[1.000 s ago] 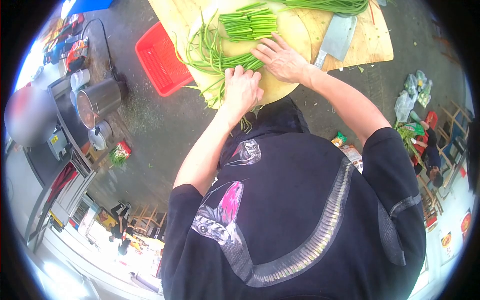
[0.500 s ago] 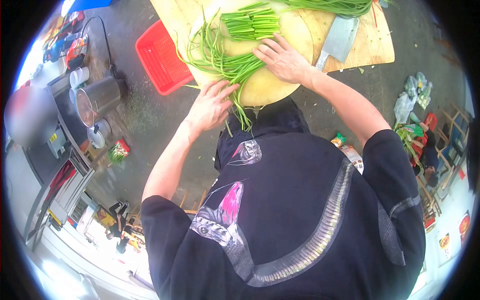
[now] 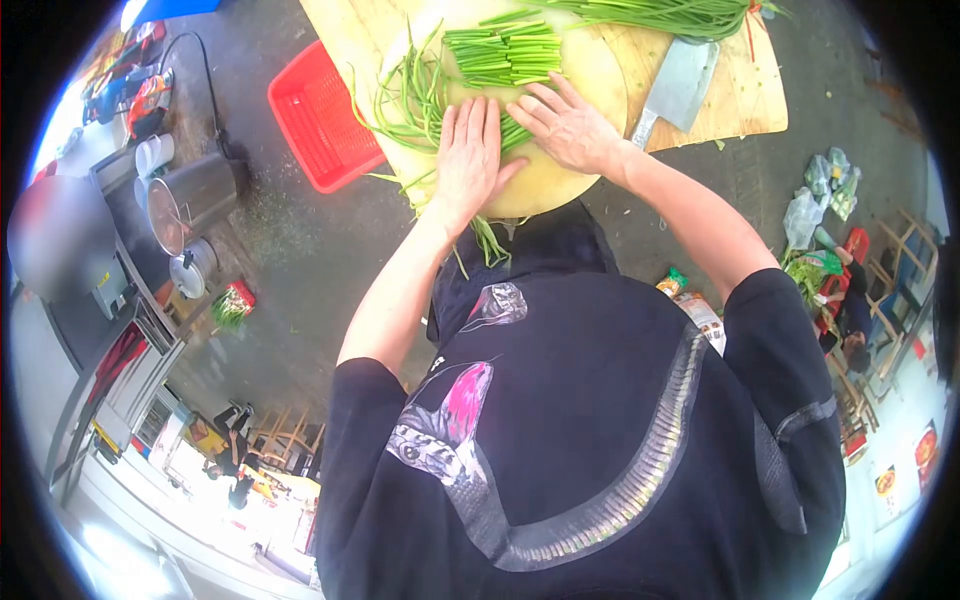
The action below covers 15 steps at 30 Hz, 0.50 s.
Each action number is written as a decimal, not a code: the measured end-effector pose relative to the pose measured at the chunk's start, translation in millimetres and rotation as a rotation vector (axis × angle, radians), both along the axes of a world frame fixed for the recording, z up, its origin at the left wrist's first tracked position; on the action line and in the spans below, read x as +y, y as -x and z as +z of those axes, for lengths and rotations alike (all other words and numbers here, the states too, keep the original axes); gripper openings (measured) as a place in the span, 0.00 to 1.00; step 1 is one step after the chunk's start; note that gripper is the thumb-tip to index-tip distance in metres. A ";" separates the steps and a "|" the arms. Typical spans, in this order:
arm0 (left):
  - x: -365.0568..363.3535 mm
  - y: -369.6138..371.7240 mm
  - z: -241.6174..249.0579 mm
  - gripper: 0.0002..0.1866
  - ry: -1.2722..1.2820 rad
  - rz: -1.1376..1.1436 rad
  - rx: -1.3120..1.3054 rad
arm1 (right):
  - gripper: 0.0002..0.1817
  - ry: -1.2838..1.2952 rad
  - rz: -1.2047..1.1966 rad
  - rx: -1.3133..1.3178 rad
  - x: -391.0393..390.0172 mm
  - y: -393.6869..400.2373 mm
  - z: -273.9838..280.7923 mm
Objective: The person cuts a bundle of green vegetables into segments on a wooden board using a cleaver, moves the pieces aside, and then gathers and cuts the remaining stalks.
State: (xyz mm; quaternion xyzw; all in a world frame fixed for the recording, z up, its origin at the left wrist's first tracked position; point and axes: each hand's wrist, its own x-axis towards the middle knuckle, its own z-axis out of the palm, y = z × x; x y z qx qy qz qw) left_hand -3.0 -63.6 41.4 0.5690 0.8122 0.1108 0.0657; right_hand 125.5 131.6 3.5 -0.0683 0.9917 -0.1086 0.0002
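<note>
Brought forward and inward over the past half second: left hand (image 3: 470, 160), now flat on the loose green stalks (image 3: 424, 106), fingers straight and together, thumb out, clutching nothing visible. Under that palm, stalks hidden, with strands trailing beyond the near edge of the round chopping board (image 3: 545, 185). Just beside, right hand (image 3: 572, 128), fingers loosely spread at the stalks' right end, contact underneath hard to make out. Beyond both hands, neat pile of cut stalks (image 3: 504, 55); farther off, longer bunch (image 3: 660, 12), cropped at the top.
</note>
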 end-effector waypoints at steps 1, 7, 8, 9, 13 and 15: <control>-3.7 3.5 -2.5 0.50 0.019 0.006 0.003 | 0.34 -0.002 0.001 0.007 -1.1 -0.5 -2.2; -17.7 19.2 -4.2 0.46 0.079 -0.069 -0.051 | 0.32 -0.011 0.006 0.013 0.2 -1.9 -4.3; -16.6 19.2 -3.8 0.45 0.086 -0.068 -0.060 | 0.32 -0.011 0.006 0.014 0.9 -1.9 -4.3; -16.7 18.8 -2.4 0.45 0.086 -0.050 -0.054 | 0.32 -0.006 0.002 0.023 1.0 -2.3 -4.2; -17.5 16.5 1.3 0.45 0.032 0.032 -0.056 | 0.31 -0.009 -0.002 0.037 1.7 -2.1 -4.1; -21.4 14.3 2.3 0.45 0.018 0.049 -0.058 | 0.31 -0.013 -0.001 0.038 0.8 -3.1 -4.2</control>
